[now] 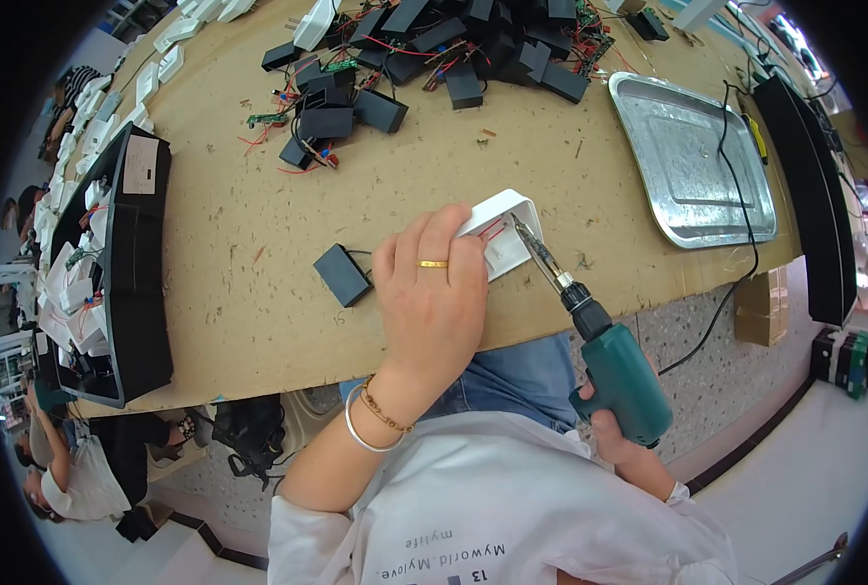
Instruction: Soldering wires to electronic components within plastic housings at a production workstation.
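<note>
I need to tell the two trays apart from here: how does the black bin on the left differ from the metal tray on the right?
The black bin is dark plastic with tall walls; the metal tray is shiny, silver and shallow. The black bin is packed with white housings and red-wired parts, while the metal tray holds nothing but a black cable lying across it. Both are rectangular and sit on the brown worktable, apart from the hands.

A brown fibreboard bench (pixel 258 253) carries black boxes (pixel 434 49) at twelve o'clock, a metal tray (pixel 692 161) at two, a black bin (pixel 132 273) at nine, a white housing (pixel 502 229) centrally.
</note>
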The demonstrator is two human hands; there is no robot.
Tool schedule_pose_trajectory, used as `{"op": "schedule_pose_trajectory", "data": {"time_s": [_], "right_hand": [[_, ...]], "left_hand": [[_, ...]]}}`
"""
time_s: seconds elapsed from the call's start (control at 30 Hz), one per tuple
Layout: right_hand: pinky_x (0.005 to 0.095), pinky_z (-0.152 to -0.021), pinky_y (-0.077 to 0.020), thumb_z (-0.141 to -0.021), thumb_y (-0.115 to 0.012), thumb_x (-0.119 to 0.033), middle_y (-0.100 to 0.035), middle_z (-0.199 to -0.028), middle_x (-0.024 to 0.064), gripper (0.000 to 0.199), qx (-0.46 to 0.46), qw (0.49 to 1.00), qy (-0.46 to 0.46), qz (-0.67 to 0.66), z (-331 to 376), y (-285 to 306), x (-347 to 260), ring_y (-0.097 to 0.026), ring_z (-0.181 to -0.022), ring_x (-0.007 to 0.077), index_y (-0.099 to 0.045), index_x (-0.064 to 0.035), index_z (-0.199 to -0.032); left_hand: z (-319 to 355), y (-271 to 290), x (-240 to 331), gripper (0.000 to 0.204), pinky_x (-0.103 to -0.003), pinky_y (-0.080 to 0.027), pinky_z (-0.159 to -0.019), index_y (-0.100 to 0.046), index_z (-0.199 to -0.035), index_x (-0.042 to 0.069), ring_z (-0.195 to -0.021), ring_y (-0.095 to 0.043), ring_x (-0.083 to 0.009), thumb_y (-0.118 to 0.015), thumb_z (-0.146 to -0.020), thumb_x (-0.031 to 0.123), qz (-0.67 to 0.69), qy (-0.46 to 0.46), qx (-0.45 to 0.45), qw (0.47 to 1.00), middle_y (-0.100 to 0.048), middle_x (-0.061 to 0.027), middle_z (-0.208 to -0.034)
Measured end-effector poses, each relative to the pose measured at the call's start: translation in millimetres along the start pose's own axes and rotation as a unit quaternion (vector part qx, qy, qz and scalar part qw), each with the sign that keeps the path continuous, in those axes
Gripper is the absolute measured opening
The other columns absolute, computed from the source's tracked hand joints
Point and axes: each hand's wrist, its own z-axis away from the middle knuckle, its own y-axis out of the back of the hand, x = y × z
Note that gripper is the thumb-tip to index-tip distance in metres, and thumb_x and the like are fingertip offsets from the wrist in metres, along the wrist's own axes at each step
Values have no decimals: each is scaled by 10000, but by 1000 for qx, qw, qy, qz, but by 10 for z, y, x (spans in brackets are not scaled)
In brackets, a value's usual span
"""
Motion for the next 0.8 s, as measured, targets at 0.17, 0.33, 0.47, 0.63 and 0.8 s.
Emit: {"op": "schedule_pose_trajectory", "data": {"time_s": [0.17,0.33,0.47,0.63,0.8], "right_hand": [[383,-679,-516,-864,-644,-387,-644,-800,116,370,5,1000,-2,-8,-87,-22,-56,-631,-921,350,-640,-25,-790],[388,-691,-520,-862,-649,-370,-648,-838,131,358,-10,1000,-7,6,-86,-21,-24,-632,-925,352,-640,-22,-776],[392,-693,-520,-860,-652,-363,-646,-825,126,348,-11,1000,-18,3,-95,-22,-28,-631,-925,355,-643,-25,-780],[394,-707,-515,-860,-655,-356,-643,-785,100,336,-7,1000,-11,1,-108,-19,-42,-629,-930,352,-651,-25,-801],[388,-710,-509,-853,-667,-344,-643,-782,88,318,-5,1000,-22,2,-39,-20,28,-625,-927,339,-655,-28,-815]], "left_hand": [[-7,-2,-2,163,-400,-402,-808,-493,-853,55,-992,-569,-263,-631,-766,65,8,10,-6,1000,-570,-96,-1111],[-16,-4,-8,158,-397,-400,-809,-491,-850,56,-983,-569,-259,-629,-775,66,8,11,-3,1000,-570,-92,-1106],[-22,-4,-6,152,-390,-399,-806,-492,-853,57,-975,-571,-256,-627,-783,65,6,12,-5,1000,-568,-89,-1101],[-23,-12,-10,153,-387,-398,-805,-497,-853,55,-975,-570,-255,-631,-781,69,10,14,-4,1000,-568,-88,-1098],[-27,-19,-8,150,-388,-398,-807,-502,-850,53,-978,-567,-254,-633,-778,70,9,14,-1,1000,-567,-89,-1101]]}}
